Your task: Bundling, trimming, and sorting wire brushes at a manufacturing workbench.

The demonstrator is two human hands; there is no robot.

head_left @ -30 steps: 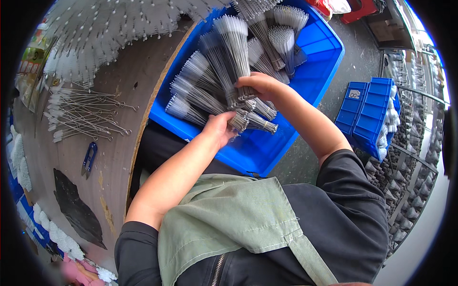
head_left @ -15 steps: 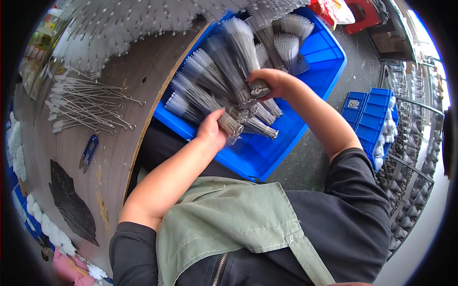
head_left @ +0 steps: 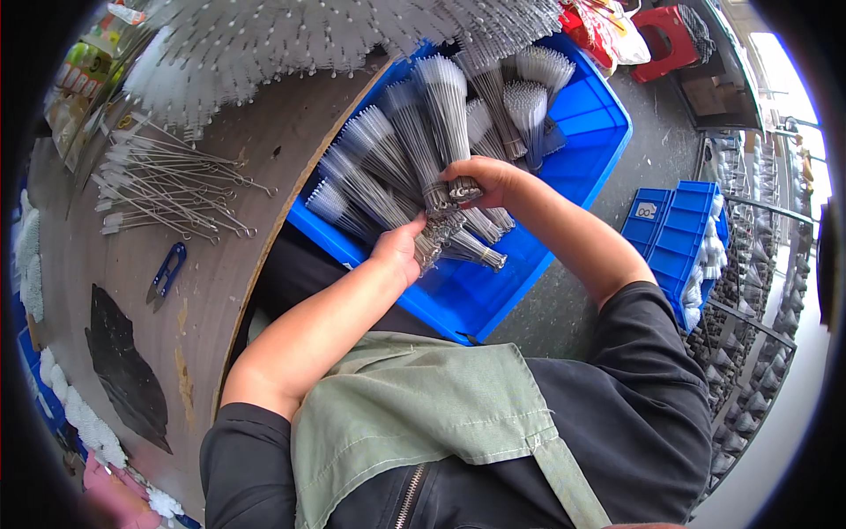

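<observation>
My right hand [head_left: 486,179] is closed round the looped wire end of a bundle of thin brushes [head_left: 448,110] with white bristle tips. Just left of it, my left hand [head_left: 399,250] grips the wire ends of another brush bundle [head_left: 361,189]; its fingers are partly hidden behind the wires. Both bundles lie over a blue plastic crate [head_left: 586,181]. Inside the crate, several more tied bundles fan out, among them one bundle [head_left: 526,115] at the far right and one [head_left: 476,249] lying between my hands and the near side.
A wooden table [head_left: 256,167] stands left, bearing loose brushes [head_left: 167,185], blue thread snips [head_left: 166,275] and a black patch [head_left: 126,370]. A large mass of white brushes [head_left: 291,53] hangs over its far end. Blue crates [head_left: 674,238] and a loaded rack [head_left: 749,353] stand right.
My right hand has shifted slightly left and down with its bundle, closer to my left hand. The bundles, blurred before, now look sharper. The whole view has shifted slightly.
</observation>
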